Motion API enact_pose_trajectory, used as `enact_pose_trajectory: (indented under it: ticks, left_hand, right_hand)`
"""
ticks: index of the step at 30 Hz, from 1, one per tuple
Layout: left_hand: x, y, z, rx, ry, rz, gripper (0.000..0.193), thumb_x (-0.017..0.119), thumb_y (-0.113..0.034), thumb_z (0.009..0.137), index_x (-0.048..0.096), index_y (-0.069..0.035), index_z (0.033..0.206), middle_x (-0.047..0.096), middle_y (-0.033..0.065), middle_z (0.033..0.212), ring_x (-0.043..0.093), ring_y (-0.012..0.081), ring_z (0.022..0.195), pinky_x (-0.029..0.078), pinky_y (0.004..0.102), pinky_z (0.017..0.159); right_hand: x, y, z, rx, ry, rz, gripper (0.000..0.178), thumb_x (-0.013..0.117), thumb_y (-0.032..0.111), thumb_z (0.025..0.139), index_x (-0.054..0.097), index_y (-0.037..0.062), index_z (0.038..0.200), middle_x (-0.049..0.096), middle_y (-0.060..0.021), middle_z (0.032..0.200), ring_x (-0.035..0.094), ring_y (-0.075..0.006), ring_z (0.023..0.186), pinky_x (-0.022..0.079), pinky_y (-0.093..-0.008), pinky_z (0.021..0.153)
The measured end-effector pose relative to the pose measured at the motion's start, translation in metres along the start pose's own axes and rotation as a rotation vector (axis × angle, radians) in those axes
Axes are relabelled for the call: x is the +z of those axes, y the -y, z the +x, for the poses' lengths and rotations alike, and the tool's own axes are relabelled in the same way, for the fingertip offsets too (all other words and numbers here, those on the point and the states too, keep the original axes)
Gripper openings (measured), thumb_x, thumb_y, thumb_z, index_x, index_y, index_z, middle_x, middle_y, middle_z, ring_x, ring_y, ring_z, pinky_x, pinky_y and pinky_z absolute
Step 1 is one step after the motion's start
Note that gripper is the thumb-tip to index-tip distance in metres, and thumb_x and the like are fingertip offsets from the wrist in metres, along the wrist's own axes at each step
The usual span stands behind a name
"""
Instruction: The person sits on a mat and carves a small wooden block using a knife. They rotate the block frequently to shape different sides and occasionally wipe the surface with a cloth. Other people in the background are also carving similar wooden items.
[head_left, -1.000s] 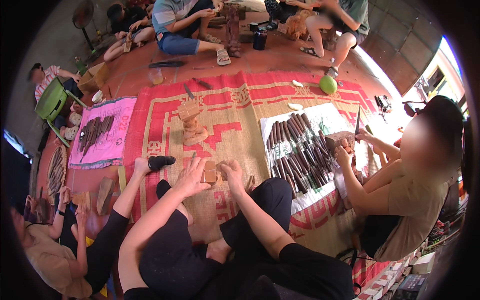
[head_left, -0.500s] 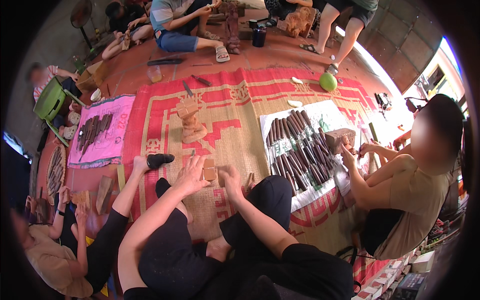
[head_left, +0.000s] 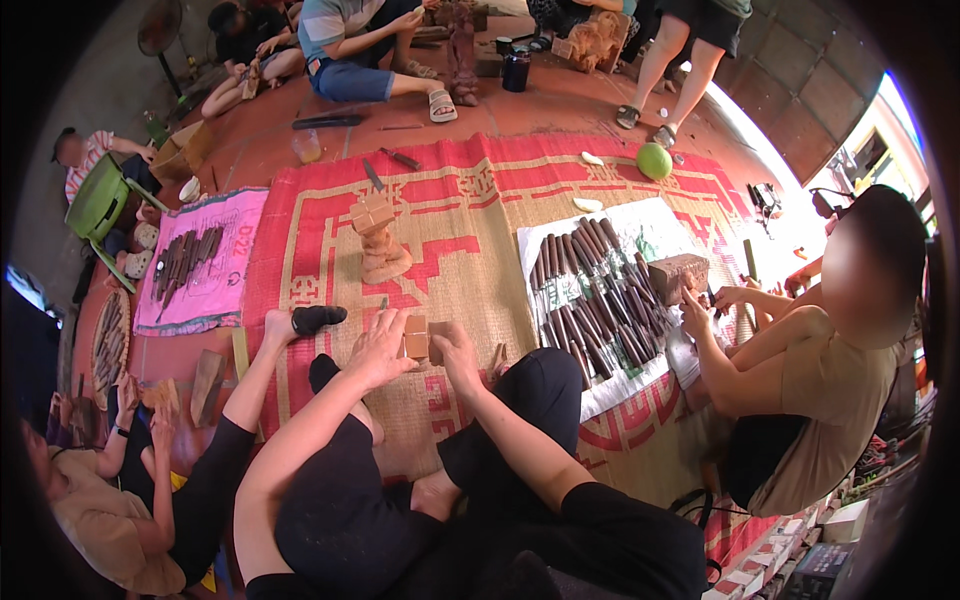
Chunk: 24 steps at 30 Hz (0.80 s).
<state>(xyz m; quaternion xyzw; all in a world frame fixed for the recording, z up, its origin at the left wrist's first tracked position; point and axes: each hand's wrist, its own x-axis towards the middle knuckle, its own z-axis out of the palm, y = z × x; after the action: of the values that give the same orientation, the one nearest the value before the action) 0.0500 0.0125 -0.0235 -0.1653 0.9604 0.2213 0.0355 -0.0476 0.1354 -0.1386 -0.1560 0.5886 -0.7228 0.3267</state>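
Note:
My left hand (head_left: 380,350) grips a small light-brown wooden block (head_left: 416,336) with lines marked across its face. Closed against the block's right side is my right hand (head_left: 456,358), its fingers around a darker brown part or face; whether that is a separate piece I cannot tell. Beyond my hands, a carved wooden figure (head_left: 384,258) stands upright on the woven mat, topped by a squared block (head_left: 371,214) with similar lines. A small blade-like tip (head_left: 384,301) shows just past my left fingers.
To the right, several dark-handled carving tools (head_left: 600,300) lie on a white sheet; more tools (head_left: 188,262) lie on a pink cloth at the left. A knife (head_left: 373,176) and a green round fruit (head_left: 654,161) are farther off. Co-workers sit on both sides.
My right hand, blurred and slightly apart from the block before, is now against its right side. The block has shifted very slightly upward.

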Motion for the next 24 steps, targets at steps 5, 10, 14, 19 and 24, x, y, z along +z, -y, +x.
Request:
enact_pose_trajectory:
  ticks: [5,10,14,19,24]
  left_hand:
    - [-0.006,-0.006,0.001,-0.007,0.025,-0.018,0.088,0.079,-0.024,0.069,0.029,-0.003,0.138,0.033,0.0184,0.141,0.030,0.0358,0.135,0.034,0.0434,0.108]
    - [0.006,0.001,0.004,0.036,-0.055,0.007,0.083,0.077,-0.022,0.068,0.032,-0.007,0.136,0.039,0.0128,0.130,0.034,0.0320,0.131,0.042,0.0454,0.100]
    - [0.010,0.003,0.002,0.039,-0.075,0.030,0.084,0.078,-0.023,0.067,0.032,-0.007,0.136,0.041,0.0127,0.128,0.035,0.0321,0.130,0.043,0.0447,0.099]
    - [0.001,-0.001,-0.002,0.047,-0.076,-0.004,0.084,0.078,-0.023,0.066,0.033,-0.007,0.135,0.041,0.0126,0.127,0.036,0.0324,0.129,0.044,0.0443,0.098]
    - [0.007,0.002,0.001,0.074,-0.102,0.016,0.083,0.078,-0.021,0.066,0.033,-0.007,0.134,0.042,0.0125,0.126,0.037,0.0330,0.127,0.044,0.0446,0.097]
  right_hand:
    - [0.007,-0.029,-0.009,-0.064,0.063,-0.177,0.024,0.048,0.003,0.089,0.055,0.0023,0.112,0.061,-0.0050,0.084,0.058,-0.0127,0.073,0.048,-0.0266,0.065]
    - [0.004,-0.002,-0.035,0.125,0.114,0.036,0.024,0.046,0.003,0.088,0.056,0.0049,0.110,0.055,-0.0005,0.074,0.050,-0.0081,0.059,0.041,-0.0240,0.051]
    - [-0.003,0.016,-0.003,0.039,-0.063,0.040,0.022,0.048,0.006,0.088,0.055,0.0031,0.109,0.060,-0.0024,0.083,0.055,-0.0095,0.066,0.046,-0.0241,0.055]
    - [0.017,-0.018,-0.026,-0.016,0.021,-0.261,0.026,0.052,0.007,0.086,0.054,0.0048,0.113,0.064,-0.0172,0.091,0.063,-0.0308,0.086,0.049,-0.0390,0.073]
    - [0.004,-0.043,-0.032,0.011,0.078,-0.223,0.021,0.052,0.007,0.087,0.057,0.0042,0.107,0.063,-0.0108,0.081,0.061,-0.0214,0.069,0.048,-0.0321,0.059]
